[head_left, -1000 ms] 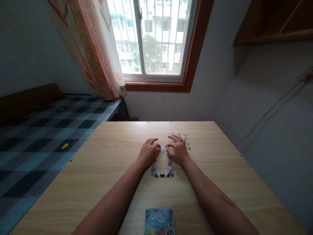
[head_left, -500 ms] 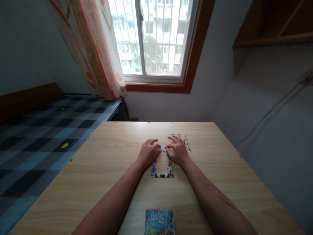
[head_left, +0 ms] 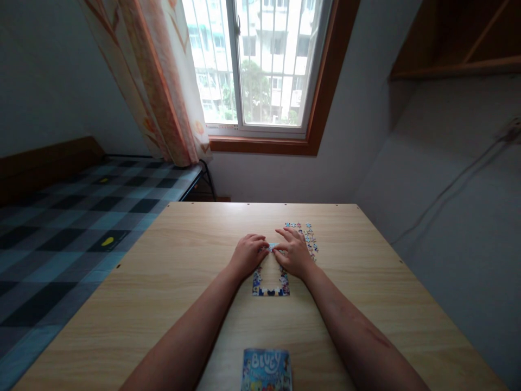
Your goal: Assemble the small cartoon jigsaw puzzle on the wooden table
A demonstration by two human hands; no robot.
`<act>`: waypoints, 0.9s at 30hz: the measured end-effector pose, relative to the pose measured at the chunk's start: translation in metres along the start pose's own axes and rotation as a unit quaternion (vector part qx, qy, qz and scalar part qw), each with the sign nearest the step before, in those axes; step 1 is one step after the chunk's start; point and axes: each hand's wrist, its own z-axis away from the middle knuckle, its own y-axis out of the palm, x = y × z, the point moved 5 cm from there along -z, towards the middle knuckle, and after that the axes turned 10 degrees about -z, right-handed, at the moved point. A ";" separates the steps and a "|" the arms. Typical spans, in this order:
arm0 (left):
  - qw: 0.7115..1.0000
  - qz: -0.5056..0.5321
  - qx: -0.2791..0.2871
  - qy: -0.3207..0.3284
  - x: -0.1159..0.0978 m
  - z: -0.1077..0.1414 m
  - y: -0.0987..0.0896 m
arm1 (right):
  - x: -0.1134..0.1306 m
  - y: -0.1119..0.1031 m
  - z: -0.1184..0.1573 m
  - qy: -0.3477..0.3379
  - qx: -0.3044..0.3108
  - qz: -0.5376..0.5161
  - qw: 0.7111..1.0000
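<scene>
A jigsaw puzzle frame (head_left: 271, 292) lies flat on the table, its border pieces joined around a bare middle. At its top left corner, my left hand (head_left: 249, 254) has its fingers closed on the edge pieces. Across from it, my right hand (head_left: 293, 254) brings thumb and index finger together at a light blue puzzle piece (head_left: 271, 247) in the top edge, with its other fingers raised. Several loose puzzle pieces (head_left: 310, 237) lie in rows just beyond and to the right of my right hand, which partly covers them.
A blue puzzle box (head_left: 266, 370) marked "Bluey" lies at the table's near edge, between my forearms. The wooden table (head_left: 171, 260) reaches toward the wall under a barred window (head_left: 271, 65). A bed with a checked sheet (head_left: 81, 228) stands at left.
My right thumb and index finger have shifted slightly left along the top edge. The left fingers have drawn closer together on the top left corner.
</scene>
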 end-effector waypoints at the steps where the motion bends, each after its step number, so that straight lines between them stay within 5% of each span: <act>1: 1.000 0.003 0.001 0.002 0.000 0.000 0.000 | 0.000 0.000 0.000 0.001 0.001 -0.001 1.000; 20: 0.996 0.076 -0.027 -0.048 0.012 0.000 0.002 | 0.000 0.001 0.001 0.000 0.005 0.008 1.000; 27: 0.998 0.064 -0.012 -0.020 0.012 -0.001 0.005 | 0.000 0.001 0.002 -0.005 -0.024 0.002 1.000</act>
